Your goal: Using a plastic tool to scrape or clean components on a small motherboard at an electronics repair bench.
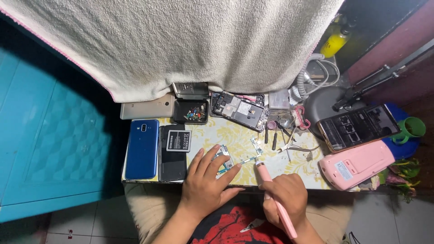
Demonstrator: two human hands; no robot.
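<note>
My left hand (205,180) rests flat on the small table (298,165), its fingers pressing down a small circuit board (224,156). My right hand (285,196) grips a pink pen-shaped tool (275,199), and the tool's tip touches a thin part beside the board at the table's front edge. An opened phone body (239,110) with its insides bare lies further back.
A blue phone back (142,148), a black phone with a battery (174,151), a silver phone (147,108) and a small parts tray (192,112) sit at left. Screwdrivers and tweezers (282,135) lie at centre right. A lit phone (357,126) and a pink device (357,165) are right. A white towel (181,40) hangs behind.
</note>
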